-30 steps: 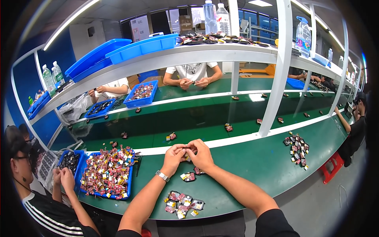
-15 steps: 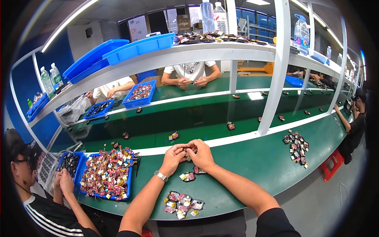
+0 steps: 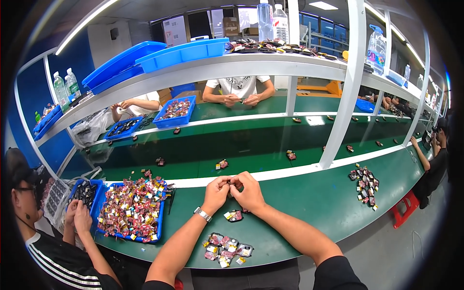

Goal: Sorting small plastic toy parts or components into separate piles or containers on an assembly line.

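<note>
My left hand [image 3: 215, 195] and my right hand [image 3: 249, 193] meet over the green bench, fingertips pinched together. Between them is a small dark part [image 3: 232, 184], mostly covered by the fingers, so its kind is hard to make out. Just below my hands lies a small black-cased assembly [image 3: 234, 216] with a red and yellow piece on it; another beside it is partly hidden by my right wrist. Nearer the bench edge, between my forearms, sits a cluster of similar black-cased assemblies [image 3: 227, 248].
A blue tray [image 3: 162, 220] heaped with red, white and yellow parts stands left, beside a co-worker's hands [image 3: 79, 216]. More assemblies [image 3: 366, 186] lie right. Beyond the white rail, scattered assemblies [image 3: 222, 164] lie on a green strip. A white post [image 3: 344, 96] rises to the shelf.
The whole view has shifted slightly, so the bench items sit further right in it. My fingers have changed their grip, and the yellowish bit seen beneath them earlier is now hidden.
</note>
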Motion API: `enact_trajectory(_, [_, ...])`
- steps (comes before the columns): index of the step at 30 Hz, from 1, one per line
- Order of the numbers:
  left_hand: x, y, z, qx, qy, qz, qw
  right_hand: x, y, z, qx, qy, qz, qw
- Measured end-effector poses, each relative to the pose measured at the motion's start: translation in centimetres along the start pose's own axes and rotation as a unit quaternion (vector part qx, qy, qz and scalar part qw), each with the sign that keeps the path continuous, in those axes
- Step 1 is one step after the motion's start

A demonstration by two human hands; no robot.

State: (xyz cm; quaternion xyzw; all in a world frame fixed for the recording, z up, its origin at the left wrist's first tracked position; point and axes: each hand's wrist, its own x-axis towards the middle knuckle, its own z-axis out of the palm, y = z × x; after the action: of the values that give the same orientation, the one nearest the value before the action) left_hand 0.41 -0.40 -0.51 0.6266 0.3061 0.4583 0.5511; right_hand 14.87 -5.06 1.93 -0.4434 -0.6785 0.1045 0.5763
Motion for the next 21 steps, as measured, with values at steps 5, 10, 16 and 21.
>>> enact_trajectory(5, [-0.1,0.2,0.8,-0.066,0.004,0.0,0.998,0.0,0.1,-0.3,-0.001,0.011,0.03,0.999])
enact_trajectory(10, [0.0,-0.1,0.5,-0.052,-0.003,-0.003,0.999,-0.1,0.3,-0.1,0.005,0.012,0.039,0.999])
enact_trajectory(16, [-0.2,0.4,0.8,0.046,0.004,-0.001,0.999,-0.1,0.2,-0.1,0.002,0.013,0.04,0.999])
enact_trajectory(21, [-0.2,0.2,1.3,-0.051,0.005,0.004,0.999,-0.1,0.6,-0.4,-0.01,0.003,0.069,0.998])
